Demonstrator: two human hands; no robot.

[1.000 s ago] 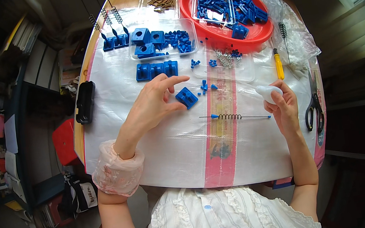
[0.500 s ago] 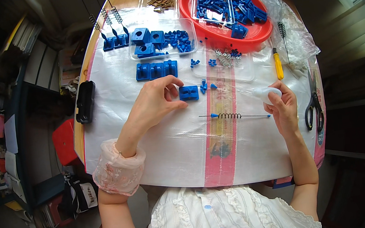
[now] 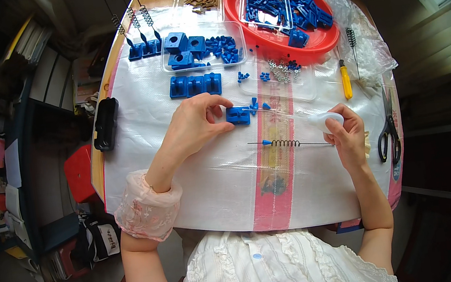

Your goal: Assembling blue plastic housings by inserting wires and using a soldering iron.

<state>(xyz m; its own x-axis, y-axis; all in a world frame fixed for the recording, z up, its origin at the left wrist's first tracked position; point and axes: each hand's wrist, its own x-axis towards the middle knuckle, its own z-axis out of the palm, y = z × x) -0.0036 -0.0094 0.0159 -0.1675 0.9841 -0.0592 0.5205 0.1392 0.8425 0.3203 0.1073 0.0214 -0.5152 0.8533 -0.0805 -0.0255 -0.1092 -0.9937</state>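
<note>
My left hand (image 3: 196, 121) has its thumb and fingertips closed on the left end of a small blue plastic block (image 3: 238, 116), which is tilted on the sheet. In my right hand (image 3: 348, 131) is a white squeeze bottle (image 3: 332, 118), its long thin nozzle pointing left toward the block. Small blue cone pieces (image 3: 255, 103) lie just beyond the block's right end. Between me and the block, a black spring on a rod (image 3: 285, 143) with a blue cone lies crosswise, its right end by my right hand.
Three blue blocks (image 3: 195, 85) stand in a row beyond my left hand. Farther back are a clear tray (image 3: 168, 68) of blue parts and a red basin (image 3: 332, 37). A yellow-handled screwdriver (image 3: 346, 82) and scissors (image 3: 393, 136) lie right; a black case (image 3: 106, 125) lies left.
The blue block has tipped in my left fingers, so more of its side shows. My right hand has tilted the bottle, and its nozzle now reaches toward the block.
</note>
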